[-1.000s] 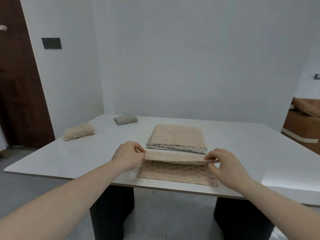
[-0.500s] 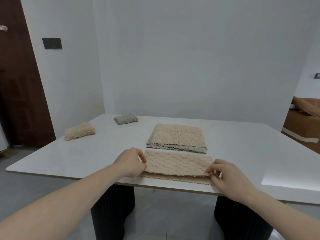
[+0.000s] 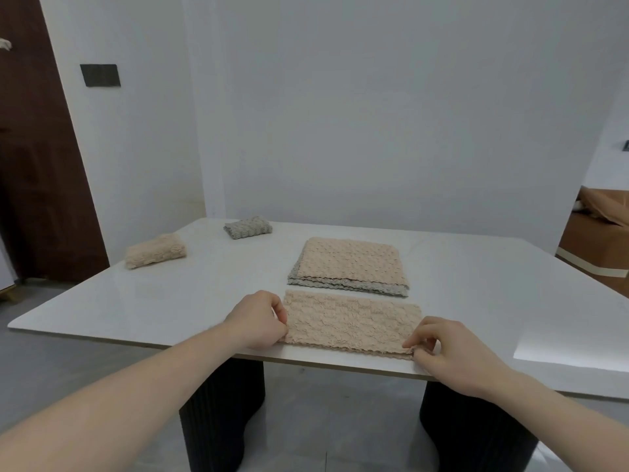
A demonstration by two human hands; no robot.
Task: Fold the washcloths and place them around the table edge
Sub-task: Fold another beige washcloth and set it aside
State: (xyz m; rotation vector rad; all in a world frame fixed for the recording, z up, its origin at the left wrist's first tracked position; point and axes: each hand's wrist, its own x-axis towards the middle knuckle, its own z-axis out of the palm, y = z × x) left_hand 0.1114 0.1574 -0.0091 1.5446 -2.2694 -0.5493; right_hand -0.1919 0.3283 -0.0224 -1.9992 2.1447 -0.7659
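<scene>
A beige washcloth (image 3: 350, 321) lies folded in half as a long strip near the front edge of the white table (image 3: 170, 301). My left hand (image 3: 258, 318) pinches its near left corner. My right hand (image 3: 442, 349) pinches its near right corner, where the two layers meet. Just behind the strip sits a flat stack of washcloths (image 3: 350, 265), beige on top and grey beneath. A folded beige washcloth (image 3: 155, 255) rests by the table's left edge. A folded grey washcloth (image 3: 247, 227) rests near the far left corner.
The table stands on dark ribbed pedestal legs (image 3: 221, 413). A white wall rises right behind the far edge. A dark brown door (image 3: 34, 165) is at the left, and a brown piece of furniture (image 3: 599, 240) shows through an opening at the right.
Both hands pulled the raised far edge of the beige washcloth toward me and laid it on the near edge, folding it in half. They still hold the corners.
</scene>
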